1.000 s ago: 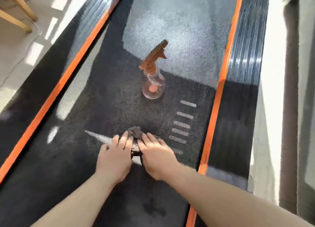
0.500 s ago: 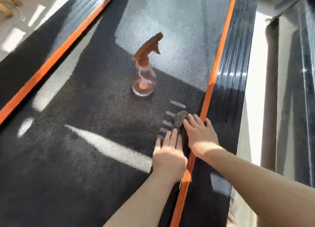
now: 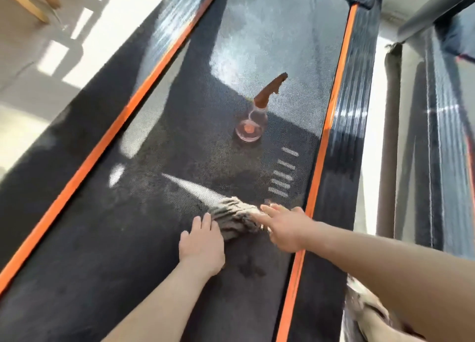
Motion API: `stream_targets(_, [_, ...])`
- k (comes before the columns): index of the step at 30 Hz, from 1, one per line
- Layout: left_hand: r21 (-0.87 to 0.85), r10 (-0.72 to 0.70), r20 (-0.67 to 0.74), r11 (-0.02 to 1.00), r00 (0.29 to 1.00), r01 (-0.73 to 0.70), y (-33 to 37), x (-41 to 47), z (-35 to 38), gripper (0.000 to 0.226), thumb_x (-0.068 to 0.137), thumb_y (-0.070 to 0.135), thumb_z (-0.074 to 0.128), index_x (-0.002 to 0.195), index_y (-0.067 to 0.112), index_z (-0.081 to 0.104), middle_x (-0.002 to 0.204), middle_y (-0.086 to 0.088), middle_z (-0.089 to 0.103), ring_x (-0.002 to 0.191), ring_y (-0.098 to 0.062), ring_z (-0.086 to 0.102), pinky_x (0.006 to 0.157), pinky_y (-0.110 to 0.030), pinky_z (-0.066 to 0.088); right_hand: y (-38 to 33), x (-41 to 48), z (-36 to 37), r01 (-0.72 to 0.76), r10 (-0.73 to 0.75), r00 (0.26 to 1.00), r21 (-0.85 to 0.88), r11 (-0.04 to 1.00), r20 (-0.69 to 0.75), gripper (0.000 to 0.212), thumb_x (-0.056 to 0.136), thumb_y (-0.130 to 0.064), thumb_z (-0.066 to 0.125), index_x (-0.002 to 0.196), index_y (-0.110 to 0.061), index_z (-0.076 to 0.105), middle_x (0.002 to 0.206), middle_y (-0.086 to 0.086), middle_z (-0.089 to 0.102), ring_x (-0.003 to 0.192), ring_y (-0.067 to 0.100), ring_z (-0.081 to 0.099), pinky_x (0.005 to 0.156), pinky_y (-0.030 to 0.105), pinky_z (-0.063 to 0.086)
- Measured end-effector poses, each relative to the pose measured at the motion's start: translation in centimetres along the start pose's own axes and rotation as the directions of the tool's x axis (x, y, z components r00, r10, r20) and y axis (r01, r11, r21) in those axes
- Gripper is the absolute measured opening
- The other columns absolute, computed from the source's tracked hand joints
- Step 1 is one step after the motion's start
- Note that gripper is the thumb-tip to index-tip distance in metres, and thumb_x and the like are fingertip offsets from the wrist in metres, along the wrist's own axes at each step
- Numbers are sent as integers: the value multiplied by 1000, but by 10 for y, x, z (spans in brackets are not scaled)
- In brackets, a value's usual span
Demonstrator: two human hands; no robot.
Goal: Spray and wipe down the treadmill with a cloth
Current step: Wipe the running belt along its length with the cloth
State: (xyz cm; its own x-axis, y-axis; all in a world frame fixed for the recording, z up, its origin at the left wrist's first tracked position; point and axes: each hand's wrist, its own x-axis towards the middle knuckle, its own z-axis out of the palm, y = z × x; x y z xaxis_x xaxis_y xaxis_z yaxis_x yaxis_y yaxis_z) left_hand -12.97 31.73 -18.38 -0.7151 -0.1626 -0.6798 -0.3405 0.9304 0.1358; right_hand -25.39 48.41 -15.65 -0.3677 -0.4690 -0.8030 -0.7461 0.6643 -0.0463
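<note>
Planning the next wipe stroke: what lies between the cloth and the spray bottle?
Only bare belt, as the head view shows; the white stripes lie off to the right of that stretch.

Cloth + spray bottle on treadmill belt.
Cloth grey, bunched, near belt's right edge. Bottle clear, orange trigger head, upright mid-belt, apart from cloth. Belt black, 2 orange side strips.
</note>
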Motion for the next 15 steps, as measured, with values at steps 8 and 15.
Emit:
stream_targets(8, [-168,197,6,967,980,-193,15,-13,-21,48,98,20,39,146,17,33,161,0,14,148,-22,11,112,-46,33,-16,-25,-25,79,-79,997,43,996,0,56,97,-14,38,152,-20,35,156,4,34,138,28,40,109,38,38])
stream_targets(15, [-164,84,-65,982,994,-94,16,23,24,63,103,30,28,156,15,-3,163,-1,-13,150,-19,-12,122,-40,5,-41,23,38,159,-170,972,-81,984,-165,66,102,-39,35,159,-14,13,166,9,8,153,27,9,121,41,20])
